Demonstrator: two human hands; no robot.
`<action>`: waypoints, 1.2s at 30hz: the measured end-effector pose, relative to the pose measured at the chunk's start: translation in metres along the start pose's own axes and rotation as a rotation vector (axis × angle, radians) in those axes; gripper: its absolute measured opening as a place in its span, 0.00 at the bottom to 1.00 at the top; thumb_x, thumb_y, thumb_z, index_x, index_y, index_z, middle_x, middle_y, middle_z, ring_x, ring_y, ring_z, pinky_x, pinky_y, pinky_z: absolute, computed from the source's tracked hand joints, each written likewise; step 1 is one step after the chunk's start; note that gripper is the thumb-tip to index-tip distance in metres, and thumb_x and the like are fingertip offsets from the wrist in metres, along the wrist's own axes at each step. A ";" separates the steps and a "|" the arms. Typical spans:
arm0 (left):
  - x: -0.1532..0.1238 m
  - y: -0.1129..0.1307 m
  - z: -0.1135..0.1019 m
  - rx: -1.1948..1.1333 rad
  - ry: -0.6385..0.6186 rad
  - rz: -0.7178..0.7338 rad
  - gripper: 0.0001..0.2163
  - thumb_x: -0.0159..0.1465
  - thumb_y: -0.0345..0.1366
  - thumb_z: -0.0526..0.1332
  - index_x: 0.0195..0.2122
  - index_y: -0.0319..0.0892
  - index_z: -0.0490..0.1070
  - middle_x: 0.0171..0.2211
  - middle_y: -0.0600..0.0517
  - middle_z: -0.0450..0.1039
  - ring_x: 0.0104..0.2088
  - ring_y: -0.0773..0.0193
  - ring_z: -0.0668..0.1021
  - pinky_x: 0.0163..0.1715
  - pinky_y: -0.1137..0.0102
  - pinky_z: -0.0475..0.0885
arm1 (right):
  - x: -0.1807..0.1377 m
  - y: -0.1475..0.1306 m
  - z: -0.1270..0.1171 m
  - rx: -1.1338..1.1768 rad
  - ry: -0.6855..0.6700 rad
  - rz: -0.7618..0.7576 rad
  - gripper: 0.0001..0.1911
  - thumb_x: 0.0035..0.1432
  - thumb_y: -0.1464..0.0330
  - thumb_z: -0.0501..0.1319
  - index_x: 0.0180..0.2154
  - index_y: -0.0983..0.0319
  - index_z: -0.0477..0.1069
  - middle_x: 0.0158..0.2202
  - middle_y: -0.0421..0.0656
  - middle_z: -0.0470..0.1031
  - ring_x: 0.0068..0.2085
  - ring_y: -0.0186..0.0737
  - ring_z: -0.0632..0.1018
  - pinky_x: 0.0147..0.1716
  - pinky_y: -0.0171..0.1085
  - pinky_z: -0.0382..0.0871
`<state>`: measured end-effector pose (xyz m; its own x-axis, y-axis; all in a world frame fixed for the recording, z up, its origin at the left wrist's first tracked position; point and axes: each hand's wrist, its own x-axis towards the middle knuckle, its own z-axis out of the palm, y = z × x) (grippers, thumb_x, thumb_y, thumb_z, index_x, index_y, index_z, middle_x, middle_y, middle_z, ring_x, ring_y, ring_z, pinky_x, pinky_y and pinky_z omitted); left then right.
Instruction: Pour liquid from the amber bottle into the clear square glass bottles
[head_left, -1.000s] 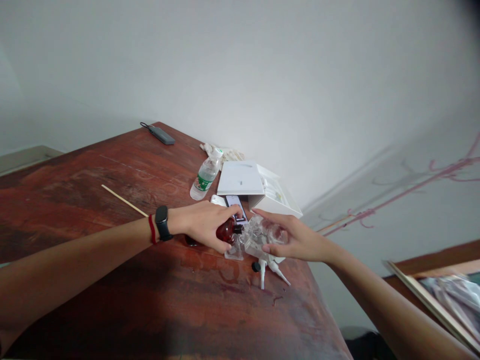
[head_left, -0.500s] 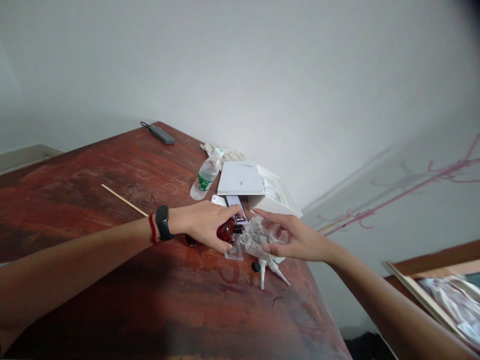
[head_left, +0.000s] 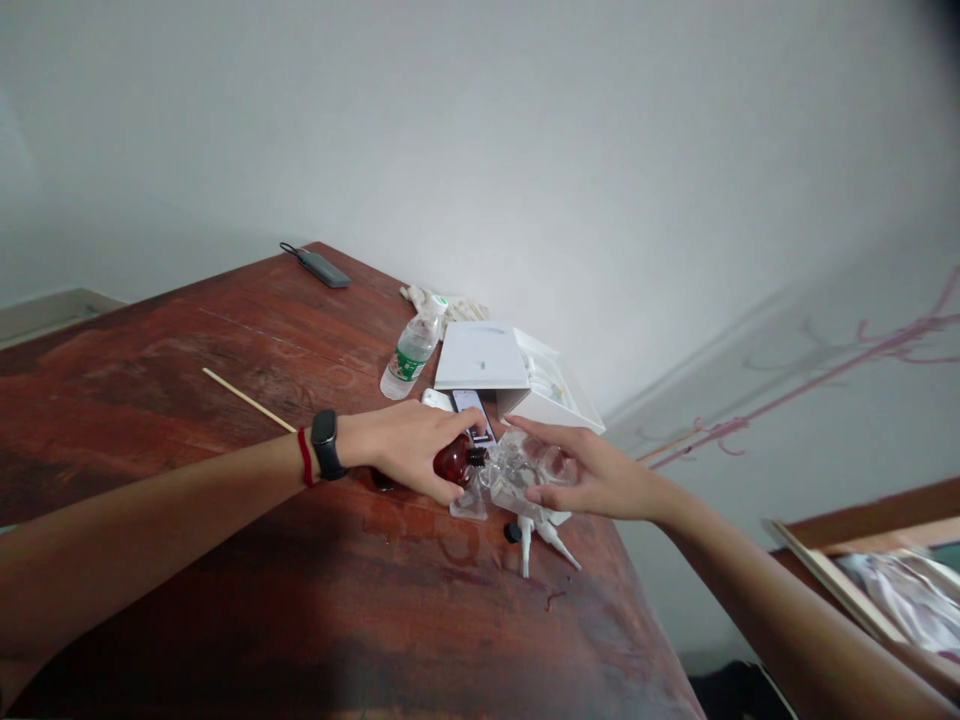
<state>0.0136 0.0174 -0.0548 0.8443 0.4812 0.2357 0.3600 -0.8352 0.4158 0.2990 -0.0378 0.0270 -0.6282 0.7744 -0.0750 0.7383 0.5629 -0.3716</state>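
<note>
My left hand [head_left: 420,447] is closed around a brown bottle [head_left: 453,460], which is tipped on its side with its dark threaded neck pointing right. That neck is close to the clear plastic container [head_left: 517,480] in my right hand [head_left: 592,472]. Thumb and fingers of my right hand grip the container from its right side. I cannot tell whether neck and container touch, or whether liquid flows. Below the container lie a small black cap [head_left: 512,532] and two white nozzle tips [head_left: 541,545]. A small clear plastic piece [head_left: 469,503] sits under the bottle's neck.
Behind my hands are a phone [head_left: 472,412], a white box [head_left: 484,357] with an open tray [head_left: 555,390], and a water bottle [head_left: 411,352] with a green label. A wooden stick [head_left: 247,398] and a grey device [head_left: 322,268] lie on the wooden table [head_left: 300,340]. The wall rises behind.
</note>
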 end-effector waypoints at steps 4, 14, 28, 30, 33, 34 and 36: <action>0.000 0.000 0.000 -0.005 -0.003 -0.004 0.33 0.60 0.50 0.70 0.63 0.46 0.62 0.42 0.49 0.82 0.39 0.48 0.85 0.35 0.65 0.72 | 0.000 0.001 -0.001 -0.015 0.001 -0.002 0.44 0.63 0.53 0.71 0.75 0.54 0.60 0.57 0.46 0.83 0.48 0.48 0.84 0.50 0.44 0.80; 0.000 0.000 0.000 0.001 -0.005 -0.002 0.33 0.60 0.50 0.70 0.63 0.46 0.61 0.42 0.49 0.82 0.39 0.48 0.84 0.34 0.65 0.71 | 0.002 -0.005 -0.003 -0.007 -0.021 0.020 0.44 0.63 0.53 0.71 0.74 0.55 0.62 0.56 0.46 0.84 0.48 0.49 0.84 0.52 0.47 0.80; 0.000 0.001 0.000 0.013 -0.006 -0.007 0.34 0.61 0.50 0.70 0.64 0.46 0.61 0.42 0.49 0.82 0.39 0.48 0.84 0.34 0.66 0.71 | 0.003 -0.007 -0.006 0.004 -0.047 0.031 0.44 0.63 0.52 0.71 0.74 0.57 0.62 0.50 0.45 0.85 0.41 0.44 0.83 0.45 0.42 0.79; 0.000 0.001 0.000 0.010 -0.008 -0.013 0.34 0.60 0.50 0.70 0.64 0.46 0.61 0.42 0.49 0.82 0.39 0.48 0.84 0.34 0.66 0.71 | 0.003 -0.008 -0.007 0.008 -0.049 0.034 0.44 0.63 0.52 0.70 0.74 0.56 0.61 0.49 0.45 0.85 0.41 0.44 0.83 0.45 0.42 0.79; 0.000 0.000 0.000 0.005 -0.012 -0.017 0.34 0.61 0.52 0.70 0.64 0.47 0.61 0.42 0.49 0.82 0.38 0.48 0.84 0.34 0.66 0.71 | 0.003 -0.008 -0.008 0.007 -0.054 0.041 0.44 0.63 0.52 0.71 0.74 0.57 0.61 0.48 0.45 0.85 0.40 0.43 0.82 0.45 0.42 0.78; 0.000 0.000 0.000 0.004 -0.013 -0.016 0.34 0.61 0.51 0.70 0.64 0.47 0.61 0.42 0.49 0.82 0.39 0.48 0.84 0.34 0.66 0.71 | 0.004 -0.008 -0.008 0.005 -0.055 0.042 0.44 0.63 0.52 0.71 0.74 0.57 0.61 0.48 0.45 0.85 0.40 0.44 0.82 0.45 0.42 0.78; 0.000 0.000 0.000 0.002 -0.016 -0.014 0.34 0.61 0.51 0.70 0.64 0.47 0.60 0.43 0.49 0.82 0.39 0.48 0.84 0.34 0.65 0.72 | 0.004 -0.009 -0.008 0.000 -0.057 0.041 0.44 0.63 0.52 0.71 0.74 0.58 0.62 0.50 0.46 0.85 0.42 0.45 0.83 0.45 0.42 0.78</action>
<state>0.0135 0.0173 -0.0550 0.8454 0.4886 0.2158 0.3728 -0.8290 0.4168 0.2922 -0.0375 0.0374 -0.6108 0.7788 -0.1430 0.7634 0.5313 -0.3674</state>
